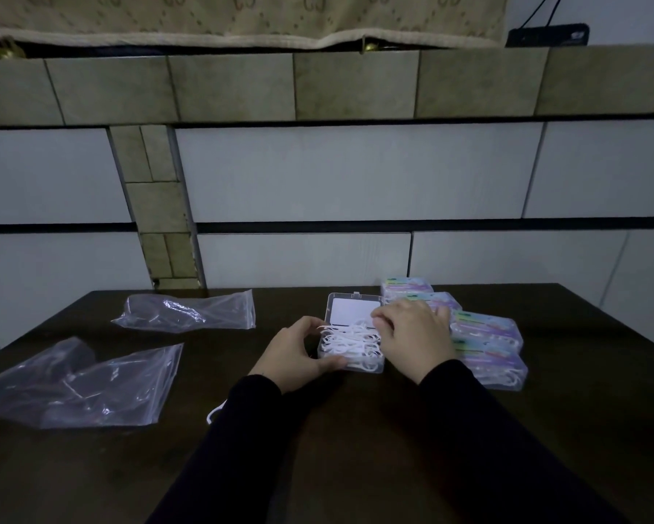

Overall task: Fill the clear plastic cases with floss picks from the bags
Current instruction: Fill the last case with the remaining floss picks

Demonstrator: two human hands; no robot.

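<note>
While left hand (299, 351) fingers grip the pick-filled open case (350, 353), right hand (412, 334) fingers press its floss picks (350, 340).

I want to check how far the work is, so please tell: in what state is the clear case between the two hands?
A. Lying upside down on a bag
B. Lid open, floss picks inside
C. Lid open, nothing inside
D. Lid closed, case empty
B: the open case has its lid raised at the far side, and white floss picks fill its tray, which the left hand holds.
</note>
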